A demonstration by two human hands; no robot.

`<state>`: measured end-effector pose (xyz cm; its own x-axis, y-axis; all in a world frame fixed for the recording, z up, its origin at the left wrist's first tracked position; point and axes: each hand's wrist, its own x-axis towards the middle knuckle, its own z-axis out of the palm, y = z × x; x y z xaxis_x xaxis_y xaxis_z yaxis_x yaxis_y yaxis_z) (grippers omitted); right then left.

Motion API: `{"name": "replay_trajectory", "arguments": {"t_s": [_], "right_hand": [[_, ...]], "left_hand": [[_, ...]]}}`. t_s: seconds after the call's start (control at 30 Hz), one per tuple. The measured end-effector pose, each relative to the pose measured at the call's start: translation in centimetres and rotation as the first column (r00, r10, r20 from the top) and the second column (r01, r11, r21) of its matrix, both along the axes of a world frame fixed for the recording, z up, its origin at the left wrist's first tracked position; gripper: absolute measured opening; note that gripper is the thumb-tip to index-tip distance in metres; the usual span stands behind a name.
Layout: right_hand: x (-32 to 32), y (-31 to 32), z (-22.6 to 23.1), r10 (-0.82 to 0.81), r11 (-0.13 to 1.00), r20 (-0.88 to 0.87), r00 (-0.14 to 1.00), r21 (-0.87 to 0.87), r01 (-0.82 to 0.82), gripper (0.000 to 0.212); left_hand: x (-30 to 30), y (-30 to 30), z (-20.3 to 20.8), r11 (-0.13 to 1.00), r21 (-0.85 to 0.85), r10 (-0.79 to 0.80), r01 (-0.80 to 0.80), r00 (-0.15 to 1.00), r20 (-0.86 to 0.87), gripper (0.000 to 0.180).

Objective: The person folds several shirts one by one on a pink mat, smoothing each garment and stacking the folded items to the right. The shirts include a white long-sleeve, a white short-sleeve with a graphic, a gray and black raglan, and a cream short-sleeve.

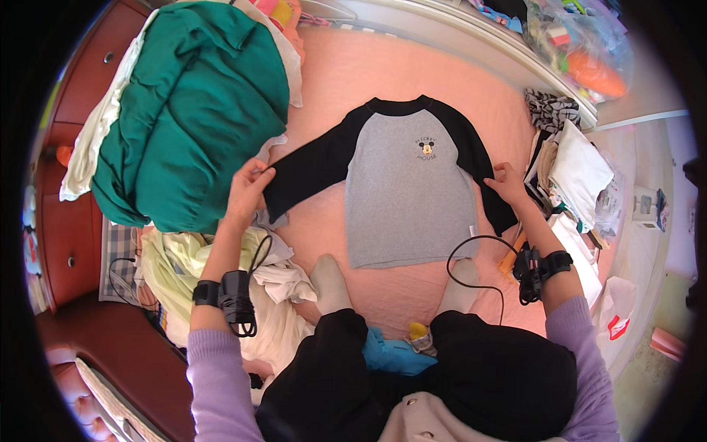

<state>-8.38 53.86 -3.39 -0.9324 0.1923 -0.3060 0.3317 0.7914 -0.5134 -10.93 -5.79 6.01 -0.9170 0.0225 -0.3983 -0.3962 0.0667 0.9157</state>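
A grey long-sleeved shirt (405,199) with black sleeves, a black collar and a small cartoon print on the chest lies spread flat in front of me, collar at the far side. My left hand (247,193) pinches the upper edge of its left sleeve, which is stretched out sideways. On the other side, my right hand (509,186) has thumb and fingertips on the outer edge of the right sleeve, which slants down toward me.
Pink bedding (324,66) lies under the shirt. Green cloth (199,118) is heaped at the far left, with pale crumpled clothes (184,265) nearer. Folded clothes (578,169) are stacked at the right, below a plastic bag (582,51). Cabled straps (236,298) circle my forearms.
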Motion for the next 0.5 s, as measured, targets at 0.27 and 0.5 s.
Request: {"name": "replay_trajectory", "arguments": {"t_s": [0.27,0.5], "right_hand": [[-2.0,-0.4,3.3,-0.141,0.985,-0.174,0.975,0.071,0.156,0.042],[-5.1,0.1,8.2,-0.058,0.972,-0.403,0.913,0.187,0.144,0.03]], "left_hand": [[-2.0,-1.5,3.7,0.689,-0.702,-0.397,0.183,0.905,-0.153,0.018],[-1.5,-0.4,2.9,0.399,-0.916,-0.356,-0.042,0.914,-0.197,0.022]]}}
